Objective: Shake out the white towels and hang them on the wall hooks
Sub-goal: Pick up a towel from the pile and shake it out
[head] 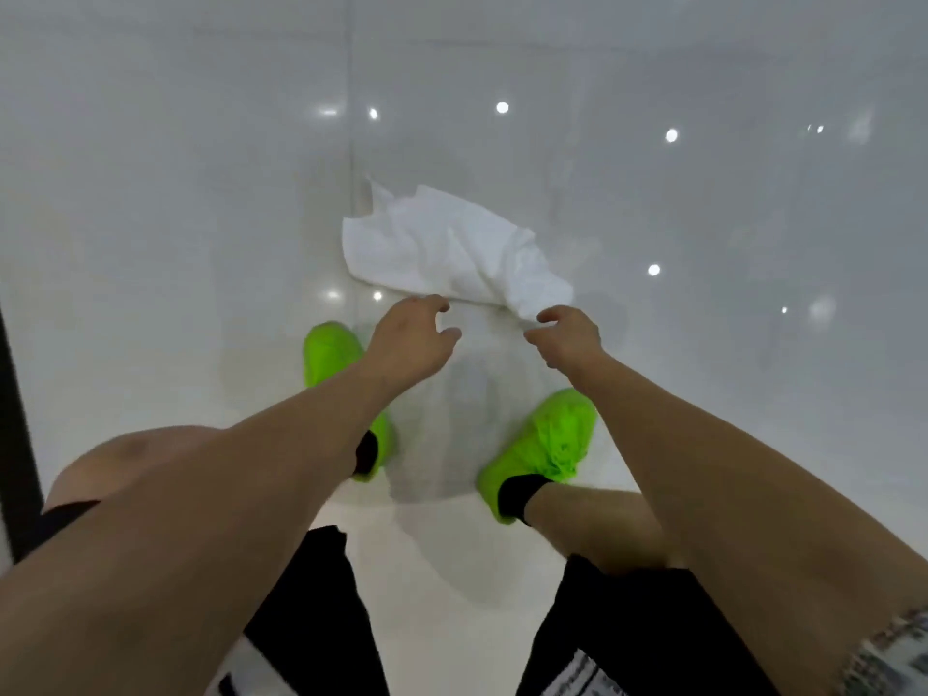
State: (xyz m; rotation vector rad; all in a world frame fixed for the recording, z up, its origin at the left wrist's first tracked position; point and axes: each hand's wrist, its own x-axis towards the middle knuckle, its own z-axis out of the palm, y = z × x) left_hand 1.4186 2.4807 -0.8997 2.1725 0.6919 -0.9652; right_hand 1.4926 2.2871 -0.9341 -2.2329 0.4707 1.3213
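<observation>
A crumpled white towel [447, 243] lies on the shiny floor [176, 218] just past two green shoes [542, 444]. The right hand [570, 336] pinches its near corner. The left hand [412, 339] hovers beside it, fingers [442, 303] loosely curled, holding nothing.

The person wore neon-green shoes [545, 447], black ankle socks [517, 494], black shorts [311, 610], and had bare forearms.

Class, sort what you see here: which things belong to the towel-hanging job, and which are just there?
Job: towel; right hand, pinching its corner; left hand, reaching beside it.

Just there: green shoes; tiled floor. No wall hooks in view.
</observation>
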